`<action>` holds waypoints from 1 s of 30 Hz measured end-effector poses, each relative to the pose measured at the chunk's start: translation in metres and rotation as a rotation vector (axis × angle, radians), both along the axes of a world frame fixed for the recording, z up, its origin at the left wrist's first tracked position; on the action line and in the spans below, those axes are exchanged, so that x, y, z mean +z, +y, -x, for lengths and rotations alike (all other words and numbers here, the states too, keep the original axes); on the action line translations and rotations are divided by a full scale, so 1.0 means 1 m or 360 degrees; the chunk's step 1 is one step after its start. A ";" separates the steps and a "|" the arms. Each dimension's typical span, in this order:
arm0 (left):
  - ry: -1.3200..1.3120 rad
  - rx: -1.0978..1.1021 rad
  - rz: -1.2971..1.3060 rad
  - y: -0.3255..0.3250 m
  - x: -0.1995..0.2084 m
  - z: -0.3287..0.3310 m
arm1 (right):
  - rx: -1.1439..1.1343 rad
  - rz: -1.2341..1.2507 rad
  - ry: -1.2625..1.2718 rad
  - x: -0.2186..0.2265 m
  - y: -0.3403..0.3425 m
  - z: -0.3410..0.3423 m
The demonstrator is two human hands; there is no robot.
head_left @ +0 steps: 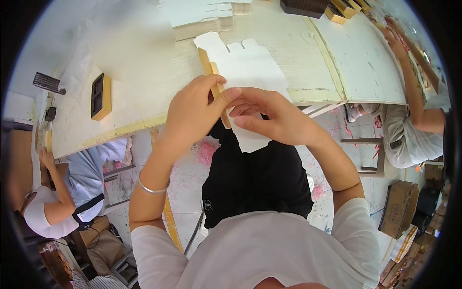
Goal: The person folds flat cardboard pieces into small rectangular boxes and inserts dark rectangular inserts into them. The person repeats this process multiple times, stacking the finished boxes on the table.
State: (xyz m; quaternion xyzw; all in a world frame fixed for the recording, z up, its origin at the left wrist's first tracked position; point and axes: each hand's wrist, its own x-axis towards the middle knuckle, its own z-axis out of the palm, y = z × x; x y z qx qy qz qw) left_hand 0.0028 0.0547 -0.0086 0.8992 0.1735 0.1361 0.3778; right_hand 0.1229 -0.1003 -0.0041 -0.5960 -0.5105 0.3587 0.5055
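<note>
A flat white die-cut cardboard box blank [252, 70] lies partly on the table and juts over its near edge above my lap. Along its left side a gold-faced flap [204, 60] stands folded up. My left hand [197, 103] is closed on this gold flap, thumb and fingers pinching it. Against the same fold, my right hand [269, 113] has its fingers curled together and its thumb over the white card. The fingers partly hide the fold between my hands.
A gold box with a dark two-part insert [97, 96] sits to the left. White blanks [197, 21] are stacked at the back, near dark trays [308, 6] and small gold boxes [335, 13]. People work at both sides. A brown carton [398, 209] stands on the right floor.
</note>
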 end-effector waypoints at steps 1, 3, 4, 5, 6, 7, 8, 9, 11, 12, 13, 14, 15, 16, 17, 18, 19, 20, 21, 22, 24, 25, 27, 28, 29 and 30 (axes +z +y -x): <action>0.0035 -0.0045 0.0134 0.009 0.000 0.000 | 0.0069 0.0106 0.0048 0.008 -0.005 -0.001; 0.0265 -0.0153 0.0098 0.019 0.012 0.000 | -0.0031 -0.0270 -0.0869 -0.005 -0.025 -0.018; 0.0340 -0.0175 0.0022 0.024 0.015 0.002 | 0.0031 -0.0282 -0.1296 -0.003 -0.034 -0.030; 0.0411 -0.0210 -0.0049 0.025 0.015 0.002 | 0.0020 -0.0255 -0.1511 -0.010 -0.044 -0.039; 0.0297 -0.0237 -0.0127 0.024 0.013 0.002 | 0.0006 -0.0199 -0.1684 -0.014 -0.050 -0.043; 0.0289 -0.0289 -0.0169 0.022 0.011 0.003 | -0.0017 -0.0132 -0.1852 -0.017 -0.056 -0.044; 0.0280 -0.0339 -0.0212 0.021 0.010 0.004 | 0.0002 -0.0246 -0.1868 -0.022 -0.059 -0.044; 0.0272 -0.0388 -0.0254 0.019 0.009 0.005 | 0.0022 -0.0362 -0.1882 -0.026 -0.060 -0.044; 0.0240 -0.0377 -0.0445 0.012 0.018 -0.004 | 0.0060 -0.0487 -0.1770 -0.026 -0.060 -0.042; 0.0227 -0.0366 -0.0543 0.010 0.020 -0.010 | 0.0083 -0.0501 -0.1643 -0.020 -0.055 -0.037; 0.0190 -0.0385 -0.0525 0.013 0.017 -0.016 | 0.0110 -0.0518 -0.1518 -0.015 -0.048 -0.032; 0.0149 -0.0406 -0.0516 0.019 0.015 -0.025 | -0.0031 -0.0573 -0.1390 -0.013 -0.035 -0.028; 0.0109 -0.0427 -0.0508 0.025 0.012 -0.031 | -0.0101 -0.0492 -0.1418 -0.013 -0.023 -0.027; 0.0139 -0.0462 -0.0478 0.032 0.011 -0.034 | -0.0167 -0.0421 -0.1441 -0.014 -0.008 -0.026; 0.0165 -0.0513 -0.0446 0.038 0.009 -0.038 | -0.0247 -0.0340 -0.1468 -0.016 0.001 -0.025; 0.0190 -0.0564 -0.0414 0.042 0.008 -0.039 | -0.0282 -0.0388 -0.1514 -0.020 0.006 -0.022; 0.0160 -0.0562 -0.0380 0.043 0.006 -0.038 | -0.0252 -0.0513 -0.1632 -0.022 0.005 -0.023; 0.0130 -0.0560 -0.0347 0.044 0.003 -0.036 | -0.0221 -0.0640 -0.1748 -0.023 0.002 -0.024; 0.0099 -0.0558 -0.0314 0.045 0.003 -0.035 | -0.0190 -0.0769 -0.1863 -0.024 0.000 -0.024; 0.0077 -0.0555 -0.0339 0.044 0.001 -0.035 | -0.0158 -0.0785 -0.1899 -0.028 -0.003 -0.021; 0.0030 -0.0550 -0.0390 0.043 -0.002 -0.036 | -0.0093 -0.0818 -0.1972 -0.033 -0.007 -0.015; 0.0134 -0.0534 -0.0351 0.041 0.002 -0.037 | -0.0056 -0.0711 -0.1966 -0.033 -0.009 -0.014; 0.0343 -0.0504 -0.0275 0.035 0.016 -0.039 | 0.0016 -0.0496 -0.1950 -0.027 -0.011 -0.013; 0.0291 -0.0523 -0.0307 0.036 0.015 -0.039 | 0.0062 -0.0375 -0.1825 -0.021 -0.006 -0.015; 0.0241 -0.0549 -0.0339 0.039 0.011 -0.039 | 0.0101 -0.0252 -0.1698 -0.013 0.003 -0.021; 0.0190 -0.0575 -0.0370 0.041 0.008 -0.038 | 0.0140 -0.0130 -0.1569 -0.008 0.013 -0.026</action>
